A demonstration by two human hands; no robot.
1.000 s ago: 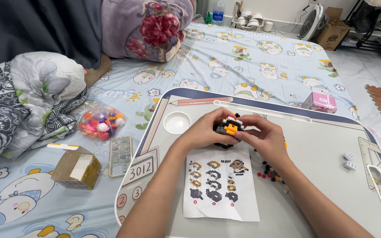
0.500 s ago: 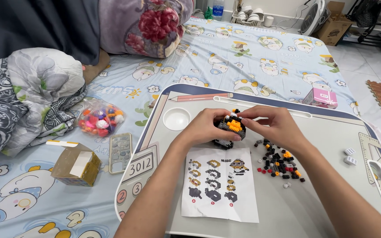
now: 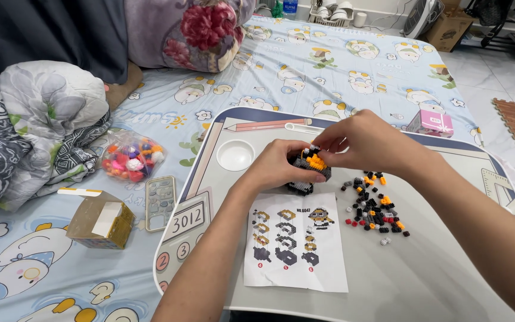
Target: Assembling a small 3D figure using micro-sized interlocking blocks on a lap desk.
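My left hand [image 3: 272,169] grips a small black, grey and orange brick model [image 3: 309,169] from its left side, just above the grey lap tray [image 3: 436,262]. My right hand [image 3: 365,143] pinches the top of the same model with its fingertips. A pile of loose black, red, orange and grey small bricks [image 3: 374,204] lies on the tray to the right of the model. A printed instruction sheet [image 3: 293,241] with build-step pictures lies flat on the tray below my hands.
A round cup recess [image 3: 235,154] is at the tray's upper left. On the patterned bed sheet to the left lie a phone [image 3: 161,201], an open small cardboard box [image 3: 99,218] and a clear bag of coloured pieces [image 3: 131,157]. A pink box [image 3: 433,123] sits beyond the tray.
The view has shifted, so the pile of loose bricks now shows in full right of my hands. My right hand has risen onto the top of the model.
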